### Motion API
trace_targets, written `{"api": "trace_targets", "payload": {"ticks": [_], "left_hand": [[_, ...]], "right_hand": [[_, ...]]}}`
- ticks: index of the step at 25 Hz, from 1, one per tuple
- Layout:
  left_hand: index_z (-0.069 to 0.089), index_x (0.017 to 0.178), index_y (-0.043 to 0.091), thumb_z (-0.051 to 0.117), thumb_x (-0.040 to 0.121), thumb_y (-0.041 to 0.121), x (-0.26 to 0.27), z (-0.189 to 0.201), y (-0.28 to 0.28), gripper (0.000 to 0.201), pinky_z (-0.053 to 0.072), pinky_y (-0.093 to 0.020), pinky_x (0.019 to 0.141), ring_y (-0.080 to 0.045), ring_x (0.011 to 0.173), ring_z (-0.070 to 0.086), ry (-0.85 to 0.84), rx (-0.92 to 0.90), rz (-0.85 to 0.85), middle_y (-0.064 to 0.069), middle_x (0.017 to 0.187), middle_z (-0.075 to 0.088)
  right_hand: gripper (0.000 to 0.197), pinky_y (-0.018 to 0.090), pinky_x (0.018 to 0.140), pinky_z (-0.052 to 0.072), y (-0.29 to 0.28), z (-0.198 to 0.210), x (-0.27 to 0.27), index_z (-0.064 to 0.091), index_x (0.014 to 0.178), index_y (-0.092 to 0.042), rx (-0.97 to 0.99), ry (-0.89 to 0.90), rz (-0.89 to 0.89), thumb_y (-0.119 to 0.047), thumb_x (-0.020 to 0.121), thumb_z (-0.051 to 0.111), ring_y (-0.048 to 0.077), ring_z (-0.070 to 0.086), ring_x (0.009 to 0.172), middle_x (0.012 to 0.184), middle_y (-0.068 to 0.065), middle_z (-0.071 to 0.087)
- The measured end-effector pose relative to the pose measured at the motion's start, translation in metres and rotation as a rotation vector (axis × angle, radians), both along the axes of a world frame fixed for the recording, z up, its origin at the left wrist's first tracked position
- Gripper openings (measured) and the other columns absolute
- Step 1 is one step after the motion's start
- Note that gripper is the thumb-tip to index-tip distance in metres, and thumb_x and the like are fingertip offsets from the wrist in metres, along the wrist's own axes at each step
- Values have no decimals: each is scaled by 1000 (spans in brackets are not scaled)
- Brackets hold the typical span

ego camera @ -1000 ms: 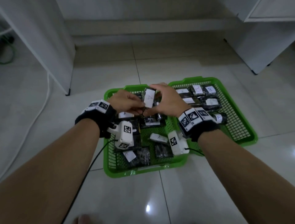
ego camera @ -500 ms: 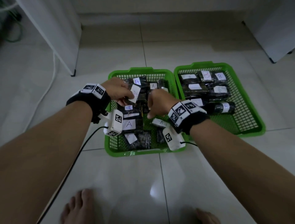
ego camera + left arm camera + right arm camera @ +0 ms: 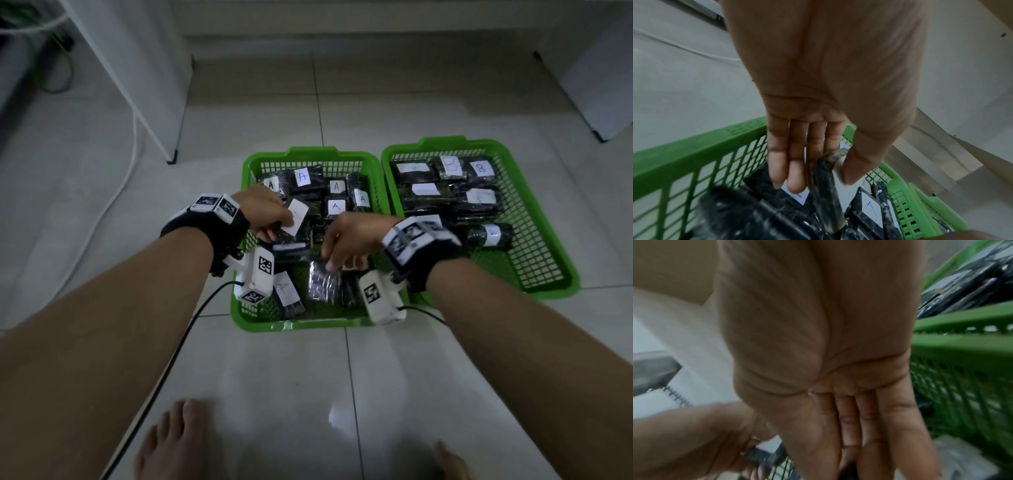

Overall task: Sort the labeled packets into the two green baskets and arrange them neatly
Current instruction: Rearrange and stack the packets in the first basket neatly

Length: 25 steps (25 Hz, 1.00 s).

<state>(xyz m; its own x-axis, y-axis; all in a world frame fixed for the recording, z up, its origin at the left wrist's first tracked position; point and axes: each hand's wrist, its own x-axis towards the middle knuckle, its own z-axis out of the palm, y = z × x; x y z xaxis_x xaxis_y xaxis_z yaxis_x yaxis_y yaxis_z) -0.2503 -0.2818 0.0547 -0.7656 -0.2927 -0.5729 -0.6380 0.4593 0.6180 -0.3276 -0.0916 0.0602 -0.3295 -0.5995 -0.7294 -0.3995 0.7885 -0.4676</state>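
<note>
Two green baskets stand side by side on the floor. The left basket (image 3: 308,323) holds black packets labeled A. The right basket (image 3: 555,291) holds packets labeled B (image 3: 481,168). My left hand (image 3: 274,233) is over the left basket's middle and pinches a black packet with a white label (image 3: 297,216) between thumb and fingers; the left wrist view shows the packet (image 3: 824,175) edge-on in the left hand (image 3: 818,178). My right hand (image 3: 337,263) reaches down at the basket's front, its fingertips touching a dark unlabeled-side packet (image 3: 322,286). The right wrist view is blurred and shows the right hand (image 3: 855,459) with straight fingers.
A white cabinet leg (image 3: 171,157) and a white cable (image 3: 130,154) are at the left on the tiled floor. Another white cabinet (image 3: 599,85) stands at the right. My bare feet (image 3: 174,442) are just in front of the baskets.
A second ago both hands held the labeled packet up together. Now only the left hand holds it, lower and to the left, and the right hand has dropped to a packet at the basket's front.
</note>
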Motion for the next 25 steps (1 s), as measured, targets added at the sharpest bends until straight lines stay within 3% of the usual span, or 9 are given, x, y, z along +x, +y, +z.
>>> {"api": "trace_targets", "payload": {"ticks": [2, 4, 7, 10, 12, 14, 16, 20, 25], "left_hand": [[69, 94, -1, 67, 87, 13, -2, 1, 2, 16, 61, -32, 65, -23, 65, 70, 13, -1, 30, -17, 79, 71], [70, 94, -2, 67, 85, 12, -5, 1, 7, 17, 62, -38, 71, -25, 64, 69, 4, 4, 27, -17, 75, 70], [71, 93, -4, 66, 83, 12, -7, -2, 14, 19, 62, -39, 69, -25, 63, 69, 0, -8, -19, -22, 79, 72], [71, 93, -3, 66, 83, 13, -8, -6, 17, 19, 61, -37, 67, -25, 64, 70, 17, -28, -29, -20, 79, 74], [70, 92, -4, 66, 84, 14, -7, -8, 14, 20, 60, -33, 63, -23, 62, 69, 4, -41, -42, -17, 75, 73], [70, 88, -4, 64, 85, 14, -6, -6, 11, 19, 56, -28, 56, -22, 56, 66, -8, -51, -54, -15, 69, 72], [68, 82, -1, 61, 85, 12, -4, -4, 10, 16, 55, -28, 56, -22, 55, 64, -6, -52, -54, -14, 66, 69], [61, 73, 4, 57, 84, 9, -4, -3, 9, 12, 54, -30, 56, -24, 55, 60, 22, 13, -33, -12, 62, 61], [67, 95, 6, 46, 95, 20, -6, -2, -2, 25, 46, -31, 68, -22, 75, 55, 318, -33, 65, -8, 85, 61]], "right_hand": [[14, 36, 71, 61, 11, 6, -11, 72, 103, -6, -28, -123, -100, -7, 88, 74, 26, 76, 85, 92, 11, 77], [16, 41, 75, 63, 17, 4, -10, 70, 101, 1, 75, 19, -48, -1, 86, 75, 28, 76, 81, 94, 17, 76], [56, 35, 76, 55, 14, -15, 5, 62, 115, 0, 267, 351, 249, -29, 75, 89, 29, 70, 98, 119, 15, 68], [75, 38, 91, 55, 7, -38, 20, 61, 119, -5, 265, 365, 310, -58, 71, 84, 30, 64, 110, 124, 14, 64], [82, 40, 94, 55, 4, -50, 21, 62, 125, -5, 253, 378, 312, -59, 67, 86, 31, 64, 112, 125, 13, 64], [76, 41, 88, 58, 4, -56, 19, 67, 121, -10, 225, 388, 278, -52, 62, 91, 30, 68, 104, 120, 11, 68], [54, 39, 78, 61, 7, -55, 19, 71, 98, -14, 210, 375, 215, -47, 59, 92, 25, 69, 87, 103, 7, 71], [23, 27, 53, 48, 16, -23, 0, 59, 62, -12, 189, 286, 81, -27, 73, 72, 21, 54, 55, 65, 4, 59], [28, 25, 53, 51, 37, 30, -47, 65, 113, -2, -123, -155, -265, -5, 86, 71, 22, 70, 74, 105, 20, 74]]}}
